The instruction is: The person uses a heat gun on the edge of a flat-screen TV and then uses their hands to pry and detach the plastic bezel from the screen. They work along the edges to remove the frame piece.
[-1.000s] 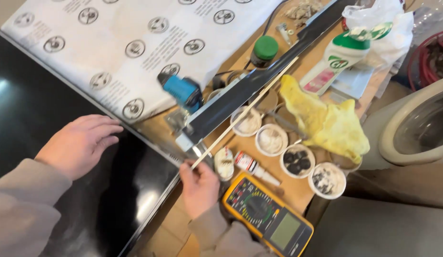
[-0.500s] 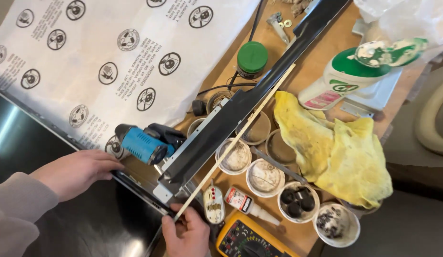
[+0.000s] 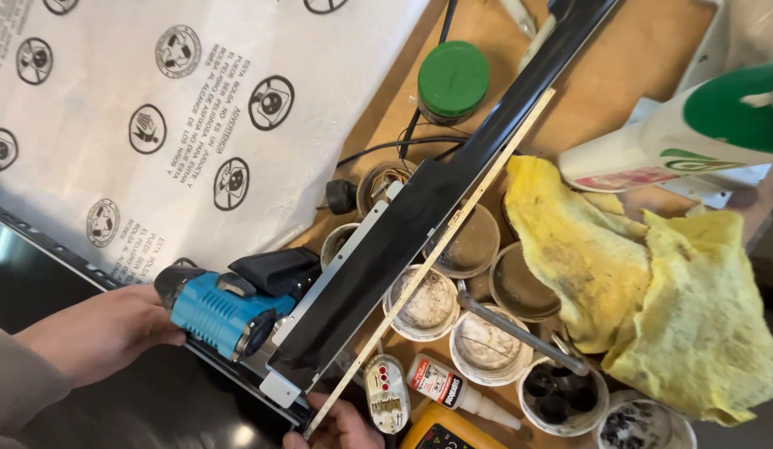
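Observation:
My left hand rests on the edge of a dark glossy panel, its fingertips touching the rear of a blue and black electric screwdriver that lies there. At the bottom edge, my right hand pinches the near end of a long thin pale strip. The strip runs diagonally up to the right along a long black bar with a metal bracket at its near end. Only the fingers of the right hand show.
Several small round cups of parts sit on the wooden bench, with a metal rod, a white plug, a glue tube and a yellow multimeter. A yellow cloth, a white-and-green bottle, a green-lidded jar and a printed plastic sheet lie around.
The view has closed in and shifted left. My left hand slid along the panel edge up to the blue screwdriver. My right hand stays on the strip's end, lower in the frame.

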